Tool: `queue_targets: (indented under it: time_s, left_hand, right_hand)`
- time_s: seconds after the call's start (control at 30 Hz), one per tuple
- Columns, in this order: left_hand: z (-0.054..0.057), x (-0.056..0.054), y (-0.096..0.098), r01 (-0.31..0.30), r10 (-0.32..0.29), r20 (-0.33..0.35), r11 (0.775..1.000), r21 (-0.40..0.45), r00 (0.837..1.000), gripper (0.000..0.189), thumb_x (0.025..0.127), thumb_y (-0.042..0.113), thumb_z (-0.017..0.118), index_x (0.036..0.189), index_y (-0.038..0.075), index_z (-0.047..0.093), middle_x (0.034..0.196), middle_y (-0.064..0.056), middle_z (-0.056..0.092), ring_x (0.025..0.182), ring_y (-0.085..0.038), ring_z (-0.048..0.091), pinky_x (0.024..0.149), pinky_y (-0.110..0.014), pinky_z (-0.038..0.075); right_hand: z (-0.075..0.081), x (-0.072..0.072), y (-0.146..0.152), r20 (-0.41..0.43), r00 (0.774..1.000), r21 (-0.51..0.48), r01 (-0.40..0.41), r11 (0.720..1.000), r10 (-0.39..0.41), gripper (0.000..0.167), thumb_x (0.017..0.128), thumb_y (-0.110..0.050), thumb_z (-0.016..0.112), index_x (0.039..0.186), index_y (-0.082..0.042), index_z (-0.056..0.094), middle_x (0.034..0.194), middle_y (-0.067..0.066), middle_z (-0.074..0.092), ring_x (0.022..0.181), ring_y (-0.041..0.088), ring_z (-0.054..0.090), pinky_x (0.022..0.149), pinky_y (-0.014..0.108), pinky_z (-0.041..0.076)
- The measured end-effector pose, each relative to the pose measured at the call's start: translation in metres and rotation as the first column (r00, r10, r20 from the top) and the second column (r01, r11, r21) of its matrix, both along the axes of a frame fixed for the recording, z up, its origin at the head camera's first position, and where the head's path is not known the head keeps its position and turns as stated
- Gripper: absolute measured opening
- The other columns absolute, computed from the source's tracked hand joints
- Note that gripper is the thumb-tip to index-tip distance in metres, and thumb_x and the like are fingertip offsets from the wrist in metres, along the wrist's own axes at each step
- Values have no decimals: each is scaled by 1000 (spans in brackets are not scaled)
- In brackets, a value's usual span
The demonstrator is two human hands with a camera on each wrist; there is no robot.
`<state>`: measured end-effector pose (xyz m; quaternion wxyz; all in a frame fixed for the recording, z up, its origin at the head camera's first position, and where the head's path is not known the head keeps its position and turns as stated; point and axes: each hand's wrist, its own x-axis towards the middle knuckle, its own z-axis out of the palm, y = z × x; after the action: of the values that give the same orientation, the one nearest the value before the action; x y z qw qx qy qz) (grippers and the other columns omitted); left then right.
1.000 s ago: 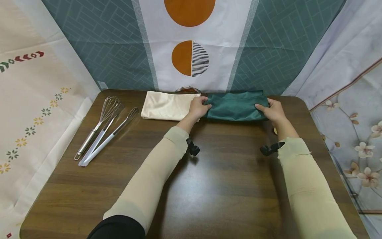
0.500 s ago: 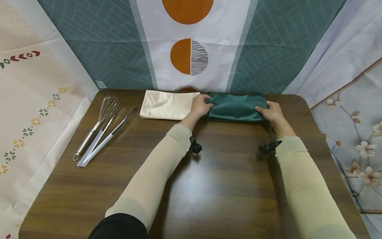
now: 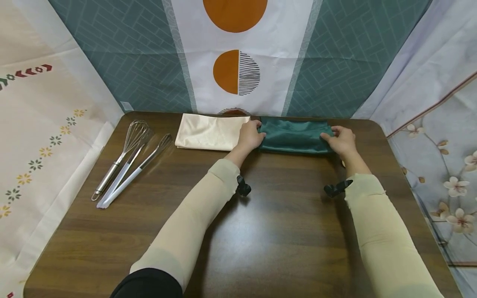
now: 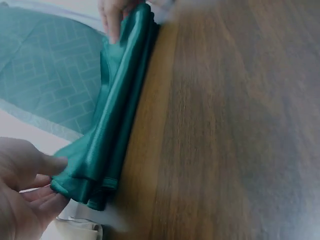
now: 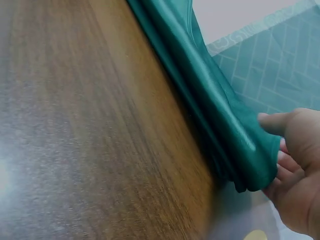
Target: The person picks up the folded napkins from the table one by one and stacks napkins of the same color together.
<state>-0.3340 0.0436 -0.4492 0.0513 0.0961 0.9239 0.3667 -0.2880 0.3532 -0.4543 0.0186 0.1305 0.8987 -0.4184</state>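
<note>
A folded green satin cloth (image 3: 294, 135) lies along the far edge of the table, in several layers with a rounded near fold. At its left end my left hand (image 3: 250, 135) pinches the corner; the left wrist view has the thumb (image 4: 52, 164) on top and fingers underneath. My right hand (image 3: 342, 141) holds the opposite end, thumb (image 5: 274, 122) above the cloth and fingers partly hidden beneath it. To the left is a folded cream satin cloth (image 3: 208, 131), its right end partly behind my left hand.
Two whisks and another long utensil lie on the left of the wooden table (image 3: 283, 231), including a wire whisk (image 3: 123, 155). A small yellow round thing (image 5: 255, 235) sits by my right wrist. Patterned fabric hangs behind and on both sides.
The green cloth has come slightly nearer to me, and its raised back edge has settled lower. Both hands keep hold of its ends; my left hand has shifted slightly right.
</note>
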Motion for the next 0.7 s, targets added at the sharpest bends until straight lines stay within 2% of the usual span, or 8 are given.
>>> queue_targets:
  time_s: [0.17, 0.33, 0.47, 0.57, 0.7]
  left_hand:
    - [0, 6, -6, 89, -90, -55, 996, -21, 994, 52, 97, 22, 71, 143, 2, 55, 144, -14, 56, 135, -30, 50, 110, -39, 42]
    - [-2, 18, -20, 166, -170, -112, 985, -47, 979, 53, 98, 22, 70, 144, 0, 53, 148, -16, 50, 140, -31, 44, 114, -40, 36]
    - [-2, 31, -36, 174, -184, -136, 981, -83, 973, 53, 98, 25, 70, 142, 0, 54, 146, -16, 52, 137, -31, 47, 113, -41, 38]
    - [-2, 40, -49, 165, -180, -148, 980, -108, 972, 53, 97, 26, 70, 142, 3, 55, 146, -14, 52, 136, -31, 49, 112, -42, 38]
    - [-6, 55, -68, 165, -190, -177, 976, -146, 966, 52, 97, 27, 70, 143, 7, 55, 146, -11, 52, 135, -30, 48, 112, -42, 38]
  right_hand:
    - [2, 5, -5, -148, 989, 86, 10, 996, 3, 63, 102, -36, 61, 148, 4, 44, 144, 28, 49, 133, 45, 43, 108, 56, 37]
    - [2, 15, -11, -307, 951, 151, -1, 988, 48, 56, 101, -26, 63, 143, 8, 47, 140, 31, 49, 132, 48, 41, 112, 59, 27]
    - [3, 26, -18, -421, 903, 166, -11, 986, 81, 52, 99, -21, 66, 138, 8, 51, 140, 29, 51, 133, 46, 42, 115, 58, 24]
    - [5, 36, -23, -470, 876, 173, -30, 985, 109, 53, 98, -22, 68, 138, 8, 52, 144, 28, 50, 136, 45, 41, 115, 59, 25]
    - [5, 54, -28, -460, 875, 209, -54, 976, 147, 59, 97, -29, 68, 143, 5, 50, 148, 26, 46, 139, 45, 39, 114, 62, 27]
